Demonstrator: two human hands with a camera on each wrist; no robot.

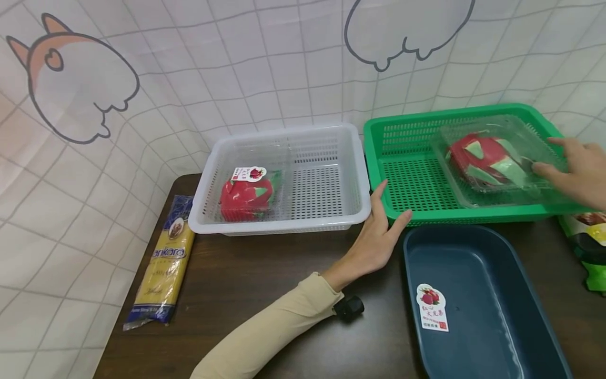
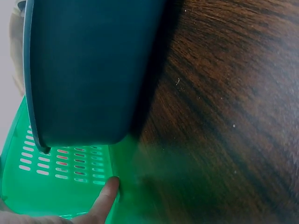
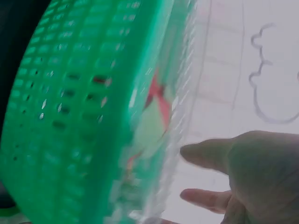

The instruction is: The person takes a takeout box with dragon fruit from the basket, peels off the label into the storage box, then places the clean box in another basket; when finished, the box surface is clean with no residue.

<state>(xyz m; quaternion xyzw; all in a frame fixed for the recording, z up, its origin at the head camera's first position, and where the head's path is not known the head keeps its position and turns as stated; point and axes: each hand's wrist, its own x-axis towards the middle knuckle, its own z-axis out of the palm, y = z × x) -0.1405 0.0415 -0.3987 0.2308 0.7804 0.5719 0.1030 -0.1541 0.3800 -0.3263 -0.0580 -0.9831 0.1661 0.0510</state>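
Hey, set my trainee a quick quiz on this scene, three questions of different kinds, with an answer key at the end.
1. Count: how many clear boxes with red fruit show in the head view?
2. True or false: the yellow packet lies inside the white basket.
3. Choose: which hand is nearer the box in the green basket? A, left; B, right.

Key:
1. Two.
2. False; the yellow packet lies outside the white basket, on the table.
3. B, the right hand.
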